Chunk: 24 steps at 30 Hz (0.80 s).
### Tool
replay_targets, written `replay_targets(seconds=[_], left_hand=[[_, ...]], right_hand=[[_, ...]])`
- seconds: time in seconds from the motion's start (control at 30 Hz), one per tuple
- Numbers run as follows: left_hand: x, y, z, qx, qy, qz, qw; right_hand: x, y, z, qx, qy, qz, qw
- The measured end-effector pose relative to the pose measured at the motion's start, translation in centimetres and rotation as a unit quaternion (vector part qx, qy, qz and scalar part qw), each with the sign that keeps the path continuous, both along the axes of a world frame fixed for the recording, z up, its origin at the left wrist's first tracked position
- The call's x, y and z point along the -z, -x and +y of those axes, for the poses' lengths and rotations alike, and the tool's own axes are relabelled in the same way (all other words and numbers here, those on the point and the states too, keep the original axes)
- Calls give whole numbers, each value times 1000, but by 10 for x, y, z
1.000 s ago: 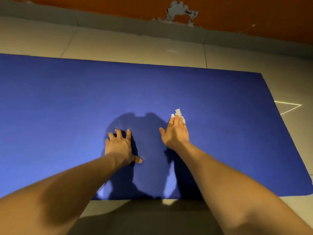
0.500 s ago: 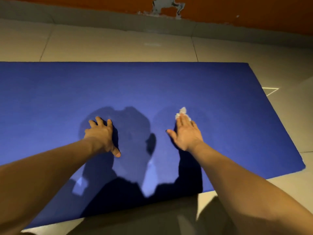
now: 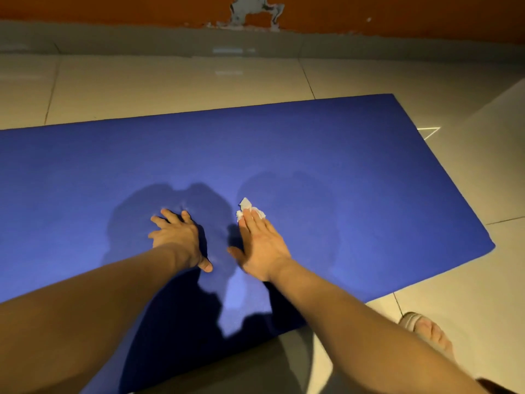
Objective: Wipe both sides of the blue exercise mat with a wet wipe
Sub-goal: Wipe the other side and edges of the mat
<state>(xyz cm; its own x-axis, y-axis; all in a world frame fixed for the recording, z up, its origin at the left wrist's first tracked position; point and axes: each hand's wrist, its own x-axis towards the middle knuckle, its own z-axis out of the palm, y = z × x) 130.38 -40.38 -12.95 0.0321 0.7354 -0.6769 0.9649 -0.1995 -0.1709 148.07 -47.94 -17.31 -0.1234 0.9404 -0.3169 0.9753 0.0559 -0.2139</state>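
nearest the camera, two bare forearms reach forward from the bottom edge. at the lower right a foot in a pale sandal (image 3: 424,332) stands on the tiled floor (image 3: 170,89), just off the near edge of the mat. the blue exercise mat (image 3: 355,172) lies flat on the floor, running off the left side of the view, with its right end angled away. dark shadows of the arms and head fall across its middle.

the left hand (image 3: 177,241) lies palm down on the mat, its fingers (image 3: 170,216) straight and spread apart, thumb out to the side, holding nothing. just beside it, not touching, the right hand (image 3: 264,248) is also palm down. its fingers (image 3: 254,223) are straight and close together, pressing a crumpled white wet wipe (image 3: 246,206) against the mat. the wipe pokes out past the fingertips, and no finger curls round it.

beyond the mat's far edge the pale tiles run to a grey skirting strip (image 3: 113,38). a thin bright triangle of light (image 3: 429,132) marks the floor just past the mat's far right corner. above the skirting stands an orange wall (image 3: 113,7), with a patch of chipped paint (image 3: 252,12) showing grey near the top middle.
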Motion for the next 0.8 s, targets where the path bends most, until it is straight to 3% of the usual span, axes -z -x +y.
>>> replay_targets(seconds=[0.07, 0.2, 0.37, 0.6, 0.7, 0.8], left_hand=[[1, 1, 0, 6, -1, 2, 1000], [4, -2, 0, 9, -3, 14, 1000], [5, 2, -3, 9, -13, -1, 1000], [1, -1, -2, -2, -13, -1, 1000], [1, -1, -2, -6, -13, -1, 1000], [1, 0, -2, -5, -15, -2, 1000]], right_hand=[[-1, -28, 2, -19, 4, -55, 998], [-5, -98, 5, 119, 28, -122, 985], [-9, -102, 3, 249, 70, -115, 959], [1, 10, -24, 105, 35, -30, 993], [-2, -10, -36, -2, 27, -61, 998], [-3, -63, -33, 35, 22, -108, 993]])
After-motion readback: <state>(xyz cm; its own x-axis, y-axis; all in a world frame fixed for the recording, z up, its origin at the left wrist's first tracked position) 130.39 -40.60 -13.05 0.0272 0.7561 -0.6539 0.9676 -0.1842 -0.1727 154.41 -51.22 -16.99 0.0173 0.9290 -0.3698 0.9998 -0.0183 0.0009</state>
